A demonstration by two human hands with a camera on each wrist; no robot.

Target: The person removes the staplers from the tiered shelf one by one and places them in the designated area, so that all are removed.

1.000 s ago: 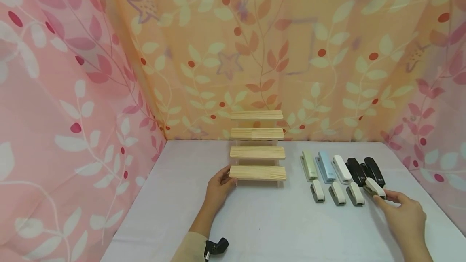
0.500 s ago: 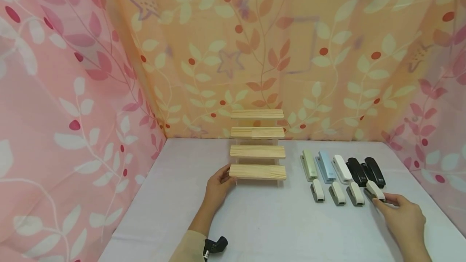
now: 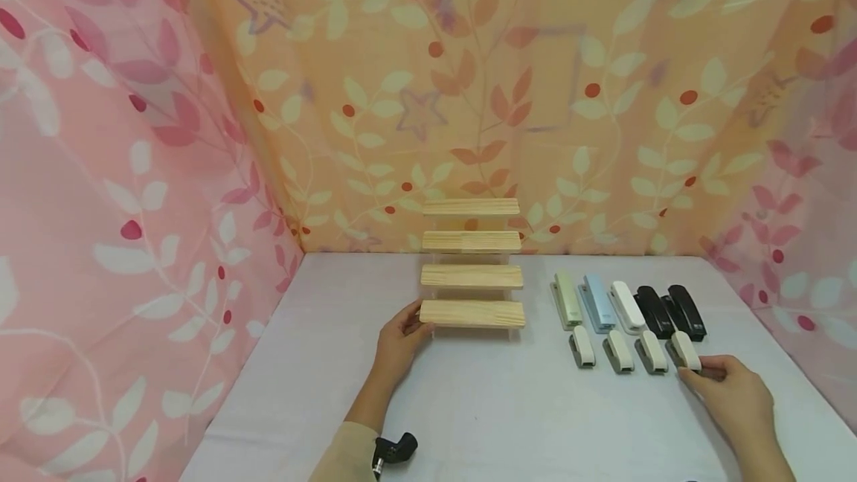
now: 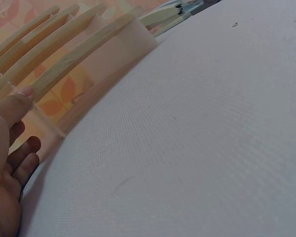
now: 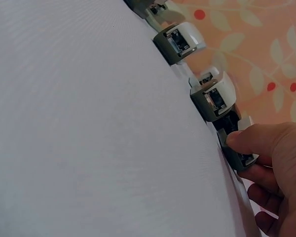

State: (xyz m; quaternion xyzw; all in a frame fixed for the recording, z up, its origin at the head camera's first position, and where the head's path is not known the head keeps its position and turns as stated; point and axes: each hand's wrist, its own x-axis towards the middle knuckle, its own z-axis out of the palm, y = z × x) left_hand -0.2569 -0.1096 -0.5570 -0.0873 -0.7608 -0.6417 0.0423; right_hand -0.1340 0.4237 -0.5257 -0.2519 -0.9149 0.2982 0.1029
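Observation:
A tiered display stand with several wooden steps stands at the middle of the table. My left hand holds the left end of its lowest step; in the left wrist view the thumb lies against the plank's end. At the right, my right hand pinches a small white-and-grey stapler between thumb and fingers. That stapler is at the right end of a front row of small staplers. In the right wrist view the thumb covers part of it.
Behind the small staplers lies a row of longer ones: light green, light blue, white and black. Patterned curtains enclose the white table at the back and sides.
The stapler in my right hand has come down and turned from a slant to stand in line with the other small ones. My left hand stays on the stand.

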